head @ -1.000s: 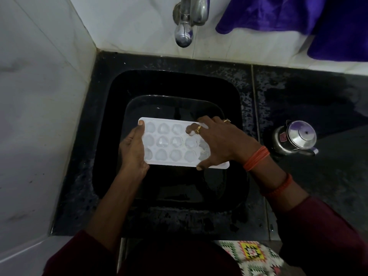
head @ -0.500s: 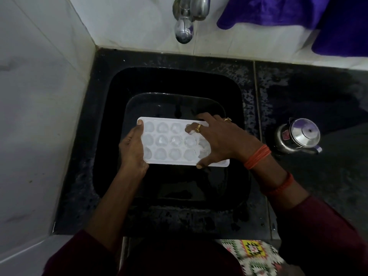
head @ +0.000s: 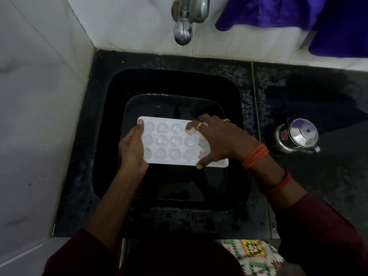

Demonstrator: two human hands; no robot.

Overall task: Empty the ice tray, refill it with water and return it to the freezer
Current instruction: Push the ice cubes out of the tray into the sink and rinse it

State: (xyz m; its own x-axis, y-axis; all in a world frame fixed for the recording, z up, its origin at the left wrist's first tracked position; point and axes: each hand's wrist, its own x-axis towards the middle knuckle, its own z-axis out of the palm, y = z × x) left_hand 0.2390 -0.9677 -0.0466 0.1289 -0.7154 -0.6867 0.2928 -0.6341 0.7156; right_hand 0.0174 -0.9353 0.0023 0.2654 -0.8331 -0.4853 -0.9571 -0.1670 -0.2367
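Barely started, I'd say: the white plastic ice tray is sitting level over the black sink, with most cells holding ice. The left hand is gripping its 9 o'clock end. The right hand is curling its fingers over the 3 o'clock end, forefinger poking a cube. Refilling and the freezer trip are both waiting.

Matt white plastic ice tray, glossy black sink, shiny metal tap, purple cloth

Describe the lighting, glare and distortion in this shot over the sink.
Head view: dim overall, the black sink swallowing detail; white ice tray and wall tiles read brightest; glare spots on the tap and steel kettle; the wide-angle lens slants and bows wall and counter lines.
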